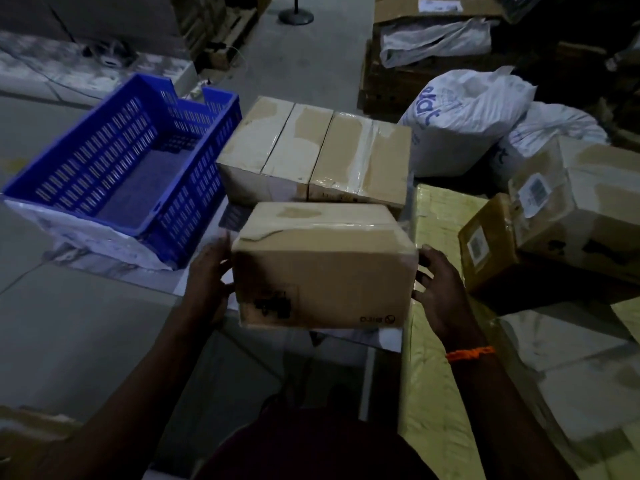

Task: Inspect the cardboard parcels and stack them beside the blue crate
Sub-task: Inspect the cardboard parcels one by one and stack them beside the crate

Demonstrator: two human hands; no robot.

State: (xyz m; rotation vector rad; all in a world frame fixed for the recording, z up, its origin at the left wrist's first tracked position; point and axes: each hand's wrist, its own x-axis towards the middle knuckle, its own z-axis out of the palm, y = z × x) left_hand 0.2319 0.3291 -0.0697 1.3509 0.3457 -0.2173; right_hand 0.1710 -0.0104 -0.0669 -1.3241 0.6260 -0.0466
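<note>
I hold a taped cardboard parcel (pixel 323 268) in the air in front of me, its near side bearing a dark smudged print. My left hand (pixel 207 275) presses its left side and my right hand (pixel 438 289), with an orange band at the wrist, presses its right side. Behind it, on the floor, stand three taped cardboard parcels (pixel 315 150) side by side, right beside the blue crate (pixel 114 161). The slotted plastic crate has nothing inside and rests on a white sheet.
To the right lie more cardboard parcels with labels (pixel 561 209), a yellow wrapped bundle (pixel 440 341) and white sacks (pixel 467 119). Wooden pallets (pixel 391 74) and a round stand base (pixel 296 15) are farther back. Grey floor stretches on the left.
</note>
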